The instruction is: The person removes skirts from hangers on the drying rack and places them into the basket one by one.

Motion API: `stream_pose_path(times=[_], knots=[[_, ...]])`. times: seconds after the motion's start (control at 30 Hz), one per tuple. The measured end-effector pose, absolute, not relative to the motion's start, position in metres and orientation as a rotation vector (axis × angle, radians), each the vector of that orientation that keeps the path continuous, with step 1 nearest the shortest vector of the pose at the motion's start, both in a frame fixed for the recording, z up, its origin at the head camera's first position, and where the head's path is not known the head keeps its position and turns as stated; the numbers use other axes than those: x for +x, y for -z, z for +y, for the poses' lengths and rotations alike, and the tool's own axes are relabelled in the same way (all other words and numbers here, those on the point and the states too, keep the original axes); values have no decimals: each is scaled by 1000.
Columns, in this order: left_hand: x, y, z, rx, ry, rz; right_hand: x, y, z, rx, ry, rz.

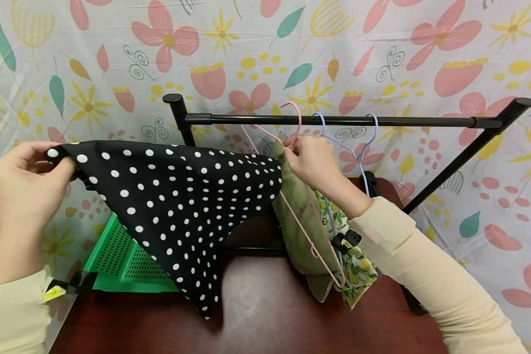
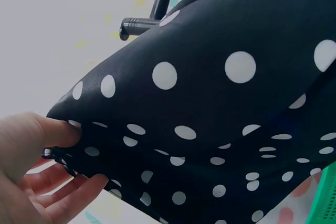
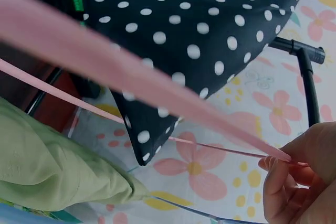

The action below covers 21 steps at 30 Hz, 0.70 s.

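My left hand (image 1: 24, 191) pinches one corner of a black cloth with white polka dots (image 1: 159, 191), between thumb and fingers. The cloth stretches rightward to the pink hanger (image 1: 311, 241), and a pointed part hangs down over the table. My right hand (image 1: 316, 160) pinches that hanger just under its hook, which overlaps the black rail (image 1: 256, 119). In the right wrist view, one pink bar (image 3: 131, 77) crosses in front of the cloth's tip and another runs partly behind it. Beside the hanger hang a green cloth (image 1: 292, 216) and a lemon-print cloth (image 1: 360, 268).
Two blue hangers (image 1: 371, 135) hook on the rail to the right of my hand. A green basket (image 1: 128, 268) sits at the left, partly covered by the dotted cloth. Below lies a dark red table (image 1: 265, 305); a flowered curtain (image 1: 248, 49) hangs behind the rack.
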<state>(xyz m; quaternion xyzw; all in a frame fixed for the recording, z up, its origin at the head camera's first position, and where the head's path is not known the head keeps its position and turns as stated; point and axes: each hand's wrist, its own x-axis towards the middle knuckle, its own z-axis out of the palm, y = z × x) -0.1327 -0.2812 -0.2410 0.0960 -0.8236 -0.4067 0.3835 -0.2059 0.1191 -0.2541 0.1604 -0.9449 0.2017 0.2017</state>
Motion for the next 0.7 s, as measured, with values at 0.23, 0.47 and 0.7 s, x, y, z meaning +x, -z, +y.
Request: stream_pose_path(times=[0.23, 0.47, 0.7], knots=[[-136, 229, -291, 402, 1355, -2012, -205, 251, 117, 446, -533, -2638], [-147, 236, -321, 481, 1560, -1832, -202, 246, 116, 469, -501, -2665], [-147, 235, -329, 620, 1324, -1940, -199, 240, 115, 527, -528, -2648]])
